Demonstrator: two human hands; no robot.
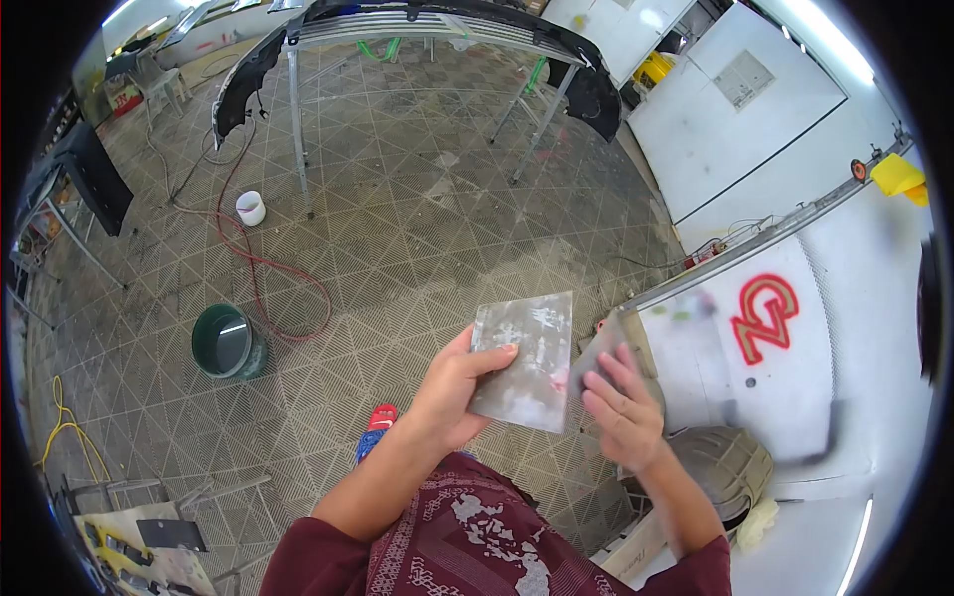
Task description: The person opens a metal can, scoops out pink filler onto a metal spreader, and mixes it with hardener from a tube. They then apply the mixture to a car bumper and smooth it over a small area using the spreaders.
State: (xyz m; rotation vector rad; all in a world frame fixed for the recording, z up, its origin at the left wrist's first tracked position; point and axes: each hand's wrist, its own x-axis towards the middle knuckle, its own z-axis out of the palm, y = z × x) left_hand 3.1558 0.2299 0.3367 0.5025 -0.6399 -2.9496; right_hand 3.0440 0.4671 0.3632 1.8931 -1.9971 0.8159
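My left hand (462,382) holds a grey, whitish-smeared rectangular sheet (532,387), thumb on its face and fingers behind. Just right of that sheet is my right hand (623,407), blurred, its fingers bent around a second thin greyish piece (599,360). A small gap separates this blurred piece from the right edge of the smeared sheet. Both hands are above the patterned floor in front of my maroon shirt.
A green bucket (227,343) of liquid, a small white pot (250,209) and a red hose (256,260) lie left. A bumper (437,25) rests on stands ahead. At right are a white painted panel (715,348) and a backpack (711,467).
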